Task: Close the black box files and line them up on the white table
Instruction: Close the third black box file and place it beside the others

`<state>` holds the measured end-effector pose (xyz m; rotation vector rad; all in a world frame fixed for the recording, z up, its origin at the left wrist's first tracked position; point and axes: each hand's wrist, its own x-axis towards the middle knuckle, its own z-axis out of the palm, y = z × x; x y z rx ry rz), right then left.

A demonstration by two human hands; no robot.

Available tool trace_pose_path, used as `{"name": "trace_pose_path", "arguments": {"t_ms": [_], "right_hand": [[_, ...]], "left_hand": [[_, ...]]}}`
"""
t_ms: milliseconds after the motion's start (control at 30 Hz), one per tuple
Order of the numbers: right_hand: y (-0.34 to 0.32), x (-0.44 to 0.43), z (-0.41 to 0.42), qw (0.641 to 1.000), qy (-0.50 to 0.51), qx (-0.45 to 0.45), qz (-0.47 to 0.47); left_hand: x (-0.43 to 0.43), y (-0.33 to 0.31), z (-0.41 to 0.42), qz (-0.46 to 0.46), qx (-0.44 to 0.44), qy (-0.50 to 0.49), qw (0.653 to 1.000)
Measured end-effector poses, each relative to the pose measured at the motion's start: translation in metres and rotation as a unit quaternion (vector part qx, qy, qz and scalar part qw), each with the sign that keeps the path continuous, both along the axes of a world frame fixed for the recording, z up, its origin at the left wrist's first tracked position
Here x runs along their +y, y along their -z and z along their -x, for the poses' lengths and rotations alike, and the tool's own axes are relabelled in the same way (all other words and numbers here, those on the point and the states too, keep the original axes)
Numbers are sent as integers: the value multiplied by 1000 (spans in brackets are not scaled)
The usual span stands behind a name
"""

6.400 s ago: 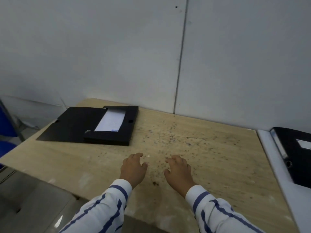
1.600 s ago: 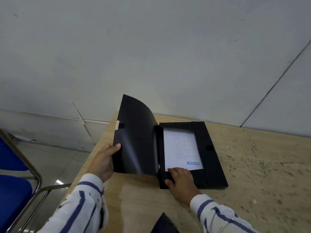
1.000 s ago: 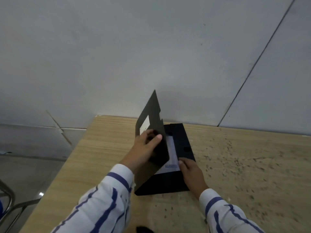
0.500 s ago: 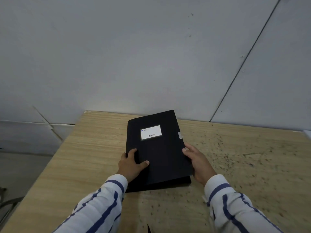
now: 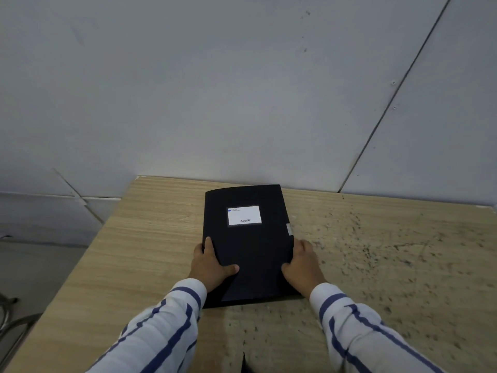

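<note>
Since half a second ago little has shifted: both hands have settled a touch lower along the sides of the black box file, and its cover, which stood upright a second ago with paper showing beneath, now lies flat and shut.

Left hand clasps the file's left edge, thumb laid across the cover toward the middle, fingers curled down over the side and mostly hidden. Right hand mirrors it on the right edge, thumb on top and fingers wrapped against the side wall. Neither is spread flat; each is half closed around an edge, so the file is pinched between the two. Just beyond the right hand's fingertips a small pale tab sticks out at the cover's rim, probably the fastening strip. Farther ahead of both hands sits the white label on the cover.

Under the hands and file lies a speckled wooden table, with the file's far end close to the grey wall. No white table shows here, so the file is not yet where it belongs.

To do this step well, I would press the cover down evenly until that tab catches, then lift with both hands level, keeping thumbs on top so the lid cannot spring open during the carry.
</note>
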<state>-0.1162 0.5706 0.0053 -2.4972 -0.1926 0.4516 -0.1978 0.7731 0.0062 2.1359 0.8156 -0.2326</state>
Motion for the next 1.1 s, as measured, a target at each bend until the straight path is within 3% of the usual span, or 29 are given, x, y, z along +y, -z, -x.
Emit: {"name": "trace_pose_path", "arguments": {"t_ms": [167, 333, 533, 667, 1100], "right_hand": [[2, 10, -8, 995, -84, 29, 51], [11, 11, -12, 994, -83, 33, 59], [14, 2, -1, 997, 30, 59, -46], [13, 0, 18, 990, 99, 64, -77], [5, -6, 66, 964, 179, 89, -177]], "left_hand": [[1, 3, -1, -19, -3, 18, 1000], [2, 9, 0, -16, -8, 24, 1000], [13, 18, 10, 13, -48, -37, 998], [16, 22, 15, -3, 2, -58, 998], [28, 26, 33, 162, -24, -58, 985]]}}
